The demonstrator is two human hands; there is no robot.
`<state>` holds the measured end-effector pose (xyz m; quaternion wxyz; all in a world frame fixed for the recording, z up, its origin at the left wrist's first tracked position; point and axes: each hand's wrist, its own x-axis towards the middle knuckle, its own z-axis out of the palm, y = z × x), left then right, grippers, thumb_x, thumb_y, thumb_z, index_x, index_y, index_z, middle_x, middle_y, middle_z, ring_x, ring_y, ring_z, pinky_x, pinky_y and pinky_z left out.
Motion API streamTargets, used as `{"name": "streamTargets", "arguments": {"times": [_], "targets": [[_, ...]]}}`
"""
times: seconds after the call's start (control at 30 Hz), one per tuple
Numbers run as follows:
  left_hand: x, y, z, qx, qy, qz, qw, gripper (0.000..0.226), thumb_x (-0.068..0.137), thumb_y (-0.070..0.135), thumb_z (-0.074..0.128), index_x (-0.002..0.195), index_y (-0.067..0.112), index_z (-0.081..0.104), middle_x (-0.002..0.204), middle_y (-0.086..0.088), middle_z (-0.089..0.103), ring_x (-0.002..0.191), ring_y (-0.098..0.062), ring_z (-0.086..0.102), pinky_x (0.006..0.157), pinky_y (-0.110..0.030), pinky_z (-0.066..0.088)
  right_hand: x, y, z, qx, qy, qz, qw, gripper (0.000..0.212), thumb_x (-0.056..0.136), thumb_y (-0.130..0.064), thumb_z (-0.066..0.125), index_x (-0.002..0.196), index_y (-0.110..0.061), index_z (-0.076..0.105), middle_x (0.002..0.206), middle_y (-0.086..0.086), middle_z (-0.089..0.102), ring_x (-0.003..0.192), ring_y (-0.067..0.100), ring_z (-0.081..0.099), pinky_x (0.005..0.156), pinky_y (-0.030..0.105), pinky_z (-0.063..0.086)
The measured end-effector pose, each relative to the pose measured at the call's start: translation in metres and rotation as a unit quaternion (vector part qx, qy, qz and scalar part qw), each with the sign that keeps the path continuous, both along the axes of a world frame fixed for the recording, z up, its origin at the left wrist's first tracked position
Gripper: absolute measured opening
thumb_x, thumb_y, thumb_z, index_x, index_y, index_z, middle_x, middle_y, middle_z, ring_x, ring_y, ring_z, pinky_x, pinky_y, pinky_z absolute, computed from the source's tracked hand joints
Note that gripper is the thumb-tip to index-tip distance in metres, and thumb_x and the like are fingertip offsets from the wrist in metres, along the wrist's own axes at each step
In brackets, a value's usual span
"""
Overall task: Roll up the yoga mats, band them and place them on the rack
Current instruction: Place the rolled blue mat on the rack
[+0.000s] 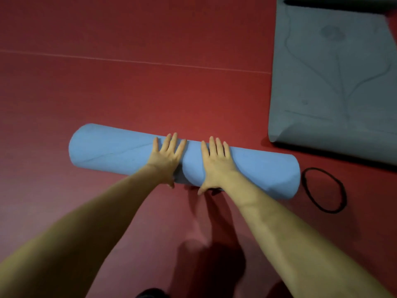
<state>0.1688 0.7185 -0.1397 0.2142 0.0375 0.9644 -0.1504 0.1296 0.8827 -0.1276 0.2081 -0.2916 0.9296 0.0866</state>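
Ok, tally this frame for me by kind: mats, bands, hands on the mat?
Mats: 2, a blue mat rolled up and a grey mat lying flat
Bands: 1, a black band on the floor by the blue roll's end
Hands: 2, left hand and right hand, both flat on the blue roll
Total: 5

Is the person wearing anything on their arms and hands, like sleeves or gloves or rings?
No. Both arms are bare as far as the picture shows, with no sleeves. The left hand and right hand have no gloves, rings, watch or bracelet. The fingers look long and slim, with short nails.
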Motion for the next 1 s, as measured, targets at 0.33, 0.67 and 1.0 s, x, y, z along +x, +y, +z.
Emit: {"name": "streamTargets", "arguments": {"times": [0.33,0.67,1.0], "targets": [[-0.007,-0.001,0.019,0.024,0.040,-0.010,0.999,0.118,0.060,0.044,0.081,0.148,0.011,0.008,0.140,-0.016,0.032,0.132,-0.031,0.031,0.109,-0.047,0.026,-0.005,-0.001,0.020,-0.001,0.021,-0.022,1.000,0.123,0.055,-0.046,0.084,0.147,-0.012,0.011,0.142,0.013,0.032,0.130,0.034,0.032,0.111,0.056,0.022],[-0.002,0.001,0.219,0.041,0.017,0.012,0.999,0.120,0.061,0.042,0.082,0.148,0.012,0.005,0.142,-0.016,0.029,0.134,-0.031,0.028,0.110,-0.047,0.022,0.000,0.001,0.216,-0.020,0.029,-0.025,0.999,0.109,0.061,-0.040,0.079,0.145,-0.014,0.017,0.143,0.012,0.032,0.131,0.033,0.031,0.113,0.056,0.018],[-0.009,-0.050,0.507,0.041,0.032,0.004,0.999,0.121,0.062,0.046,0.082,0.148,0.011,0.004,0.141,-0.016,0.029,0.133,-0.031,0.029,0.109,-0.048,0.024,-0.008,-0.049,0.506,-0.013,0.044,-0.011,0.999,0.116,0.056,-0.048,0.080,0.146,-0.015,0.016,0.143,0.012,0.032,0.130,0.032,0.032,0.112,0.055,0.020]]}}
